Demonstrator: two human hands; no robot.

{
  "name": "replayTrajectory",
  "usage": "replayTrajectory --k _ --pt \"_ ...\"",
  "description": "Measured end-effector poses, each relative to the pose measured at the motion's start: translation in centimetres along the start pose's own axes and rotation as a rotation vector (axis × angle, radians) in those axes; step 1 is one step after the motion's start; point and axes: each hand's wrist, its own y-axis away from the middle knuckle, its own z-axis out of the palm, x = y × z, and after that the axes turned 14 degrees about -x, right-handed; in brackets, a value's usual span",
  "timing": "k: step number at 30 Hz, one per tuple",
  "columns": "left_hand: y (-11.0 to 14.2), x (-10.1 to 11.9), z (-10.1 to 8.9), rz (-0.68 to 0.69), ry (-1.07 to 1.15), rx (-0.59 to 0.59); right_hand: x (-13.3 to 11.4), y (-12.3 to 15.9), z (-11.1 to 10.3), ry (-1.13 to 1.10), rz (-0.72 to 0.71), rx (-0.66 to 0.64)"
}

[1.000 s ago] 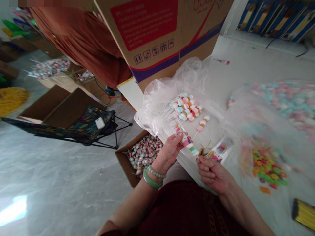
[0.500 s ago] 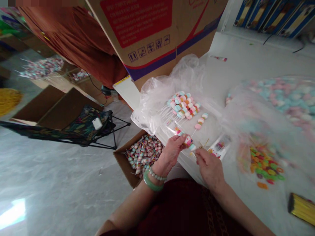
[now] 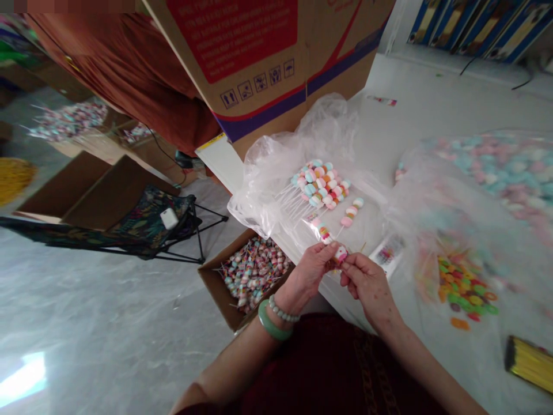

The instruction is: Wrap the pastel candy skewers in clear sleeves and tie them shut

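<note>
- Hands have closed in since the earlier frame and now almost meet at centre frame, over a marshmallow skewer (image 3: 339, 252) in a clear plastic sleeve (image 3: 323, 231).
- Left hand (image 3: 309, 274) pinches the sleeve between thumb and fingers; right hand (image 3: 367, 282) pinches its end with curled fingers.
- Just above, a heap of marshmallow skewers (image 3: 319, 184) lies on crumpled plastic (image 3: 276, 173), a loose skewer (image 3: 352, 212) beside it.
- Left of the hands, a cardboard box (image 3: 213, 288) holds wrapped skewers (image 3: 254, 275).
- Right of frame: bagged pastel marshmallows (image 3: 496, 173), bagged candies (image 3: 464, 288), gold twist ties (image 3: 529, 366).
</note>
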Motion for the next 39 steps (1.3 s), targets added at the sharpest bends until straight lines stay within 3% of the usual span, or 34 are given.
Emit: replayTrajectory --k 7,14,18,22,26,30,35,39 --pt "-0.1 0.8 -1.7 0.052 0.081 0.196 1.1 0.6 -1.2 0.235 -0.027 0.034" --pt "-0.2 0.4 0.1 0.112 0.053 0.192 -0.2 0.0 -0.4 0.447 -0.131 0.156" --pt "0.0 0.1 -0.1 0.066 0.051 0.135 0.4 0.5 -0.8 0.558 -0.218 0.215" --pt "0.2 -0.3 -0.3 0.01 0.156 0.058 1.2 0.6 -1.0 0.565 -0.213 0.263" --pt "0.4 -0.5 -0.2 -0.044 0.274 -0.018 1.3 0.3 -1.0 0.644 -0.388 0.104" --pt "0.7 -0.7 -0.7 -0.091 0.173 0.048 1.5 0.9 -0.8 0.756 -0.47 0.06" --pt "1.3 -1.6 0.0 0.046 0.132 0.266 1.3 2.4 0.9 1.182 -0.544 0.236" --pt "1.9 -2.7 2.3 0.08 0.25 0.181 1.0 2.6 2.1 1.377 -0.545 0.389"
